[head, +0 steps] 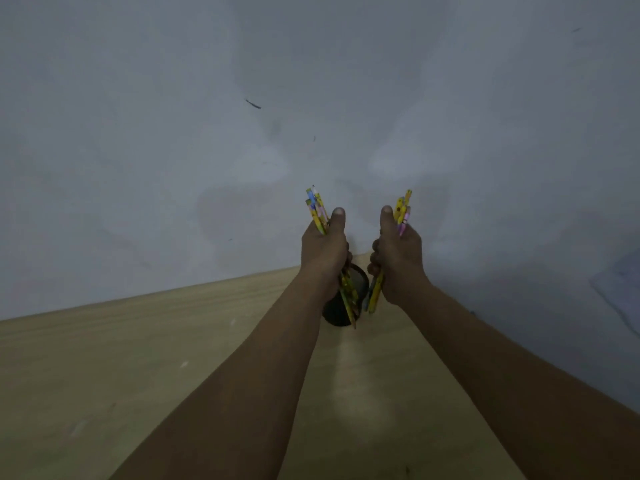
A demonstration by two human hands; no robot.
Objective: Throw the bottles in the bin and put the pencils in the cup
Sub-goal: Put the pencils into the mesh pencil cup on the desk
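My left hand [323,251] is shut on a bunch of several colourful pencils [317,209], mostly yellow, held roughly upright with their lower ends over a dark round cup [360,277]. My right hand [398,258] is shut on a second bunch of pencils [402,211], its lower ends just to the right of the cup. The cup stands on the wooden table [138,341] near the wall, largely hidden behind my left wrist and the pencils. No bottles or bin are in view.
A grey wall [242,116] rises right behind the table's far edge. Something pale and crumpled [620,289] shows at the right edge. Both forearms reach across the table from the bottom of the view.
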